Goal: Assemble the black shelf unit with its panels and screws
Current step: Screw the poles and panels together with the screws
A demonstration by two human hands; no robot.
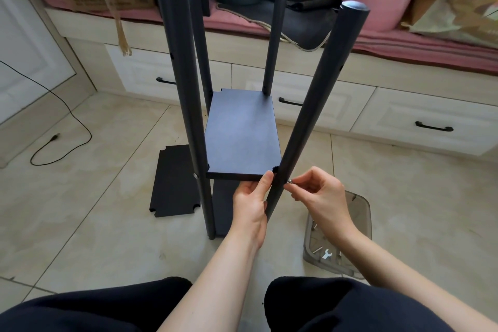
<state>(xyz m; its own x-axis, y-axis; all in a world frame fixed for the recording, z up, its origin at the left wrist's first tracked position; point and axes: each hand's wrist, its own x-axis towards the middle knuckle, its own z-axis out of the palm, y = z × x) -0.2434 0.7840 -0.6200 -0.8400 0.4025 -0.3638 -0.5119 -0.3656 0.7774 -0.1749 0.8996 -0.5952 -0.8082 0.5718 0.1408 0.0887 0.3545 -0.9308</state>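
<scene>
Just below the centre of the frame, the left hand (249, 206) grips the near right pole (310, 118), thumb laid up against the front edge of the black shelf panel (242, 132). The right hand (318, 194) pinches a small silver screw (289, 181) against the same pole, just beside the panel's notched corner. The panel sits between four upright dark poles; the near left pole (186, 105) already shows a screw head at panel height. To the lower left, a spare black panel (172, 183) lies flat on the tiled floor (94, 210). At the lower right, a clear plastic tray (361, 213) holds a small wrench (327, 254) and more hardware.
</scene>
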